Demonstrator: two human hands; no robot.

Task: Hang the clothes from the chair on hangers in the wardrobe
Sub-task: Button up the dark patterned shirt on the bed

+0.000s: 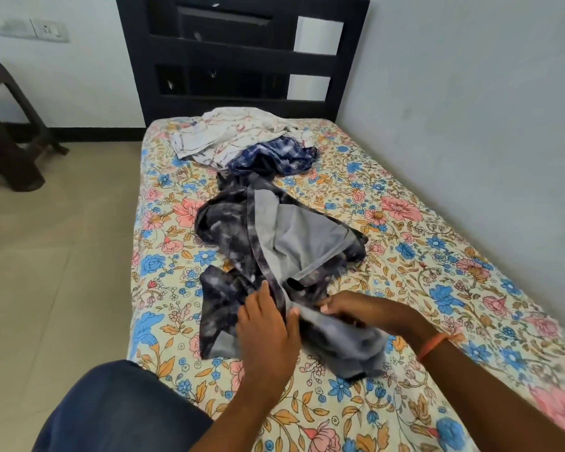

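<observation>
A knee in dark blue cloth (118,406) fills the lower left of the frame, and just above it the two hands work on the dark tie-dye shirt (274,252), which lies spread down the middle of the bed (437,256). The left hand (268,334) lies on the shirt's near end with fingers mostly straight, thumb tucked against a fold; it presses more than it holds. The right hand (349,309), with an orange band at the wrist, has its fingers curled into the grey inner cloth at the lower centre, so its grip looks closed on the shirt.

Beyond the shirt, toward the upper centre, a blue patterned garment (274,156) is bunched against a white printed one (229,135) near the dark headboard (242,57). A brown chair (7,125) stands at the left edge on the tiled floor, with no clothes showing on the part in view.

By my reading the task is at an early stage: the clothes are off the chair and heaped on the bed, but no hanger and no wardrobe appear, so all three garments remain to be hung.
</observation>
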